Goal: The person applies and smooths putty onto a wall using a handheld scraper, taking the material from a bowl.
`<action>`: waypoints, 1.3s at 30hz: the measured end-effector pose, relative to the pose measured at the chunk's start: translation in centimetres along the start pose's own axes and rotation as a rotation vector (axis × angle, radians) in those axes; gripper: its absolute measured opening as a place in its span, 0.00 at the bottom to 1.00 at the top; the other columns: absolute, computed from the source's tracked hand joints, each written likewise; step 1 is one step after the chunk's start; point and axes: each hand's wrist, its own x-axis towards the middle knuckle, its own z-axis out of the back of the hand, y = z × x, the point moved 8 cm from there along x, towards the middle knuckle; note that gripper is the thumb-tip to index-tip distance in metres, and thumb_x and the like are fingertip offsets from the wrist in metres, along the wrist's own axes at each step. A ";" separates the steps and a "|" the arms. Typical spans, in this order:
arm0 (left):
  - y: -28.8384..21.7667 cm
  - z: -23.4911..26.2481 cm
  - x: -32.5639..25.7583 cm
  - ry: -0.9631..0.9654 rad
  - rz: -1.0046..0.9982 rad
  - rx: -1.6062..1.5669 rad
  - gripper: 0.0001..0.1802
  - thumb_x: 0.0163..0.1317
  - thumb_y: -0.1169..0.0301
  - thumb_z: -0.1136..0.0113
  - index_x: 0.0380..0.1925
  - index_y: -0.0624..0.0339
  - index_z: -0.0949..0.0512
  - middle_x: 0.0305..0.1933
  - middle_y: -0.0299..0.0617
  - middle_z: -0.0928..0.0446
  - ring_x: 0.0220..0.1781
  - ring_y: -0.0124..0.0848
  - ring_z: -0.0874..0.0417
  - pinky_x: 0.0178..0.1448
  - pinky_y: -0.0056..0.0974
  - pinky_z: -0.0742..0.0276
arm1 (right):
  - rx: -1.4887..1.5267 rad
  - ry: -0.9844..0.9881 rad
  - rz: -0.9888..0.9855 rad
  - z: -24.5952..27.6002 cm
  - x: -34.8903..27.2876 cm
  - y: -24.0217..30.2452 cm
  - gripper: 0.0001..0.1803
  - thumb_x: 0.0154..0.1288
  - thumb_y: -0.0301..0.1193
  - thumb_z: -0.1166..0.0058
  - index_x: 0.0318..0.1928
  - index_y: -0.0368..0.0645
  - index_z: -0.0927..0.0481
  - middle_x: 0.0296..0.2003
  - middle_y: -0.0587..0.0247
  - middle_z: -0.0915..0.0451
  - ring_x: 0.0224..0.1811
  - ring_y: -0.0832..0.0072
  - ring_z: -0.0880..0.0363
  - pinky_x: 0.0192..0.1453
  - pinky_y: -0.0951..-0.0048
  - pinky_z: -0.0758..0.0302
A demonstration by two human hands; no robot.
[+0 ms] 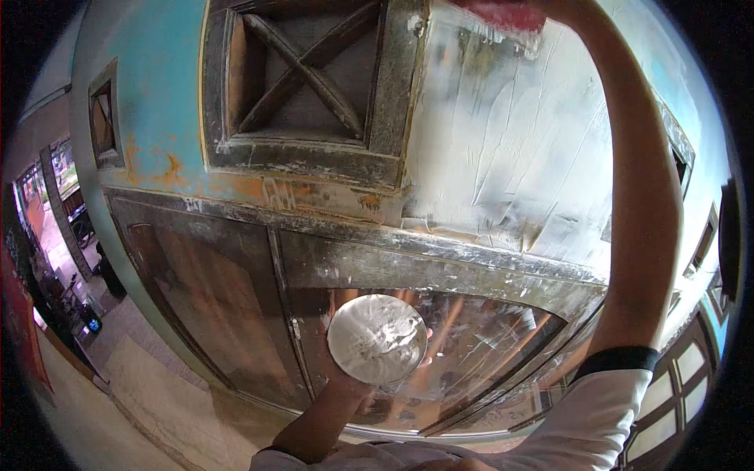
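Left grip (353, 383) is clamping the plate (339, 355) at six o'clock; right grip (567, 6), closure untellable, is apparently coating the wall (503, 133) at one, probably needing smoothing next.

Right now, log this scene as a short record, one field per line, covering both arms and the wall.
Left hand: under a round plate, fingers showing at its right rim
Plate load: white paste
Right arm: raised toward a red tool at the upper edge; grip unclear
Wall: white-coated patch, turquoise paint farther left
Opening: worn wooden frame with crossed bars, left of the patch
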 end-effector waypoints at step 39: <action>0.1 -6.3 0.0 -0.283 -0.162 -0.092 0.50 0.62 0.23 0.57 0.76 0.43 0.40 0.76 0.61 0.38 0.74 0.71 0.35 0.74 0.74 0.38 | -0.170 -0.178 0.210 -2.3 -1.7 -1.1 0.14 0.77 0.36 0.52 0.51 0.38 0.29 0.43 0.44 0.23 0.50 0.45 0.24 0.57 0.42 0.30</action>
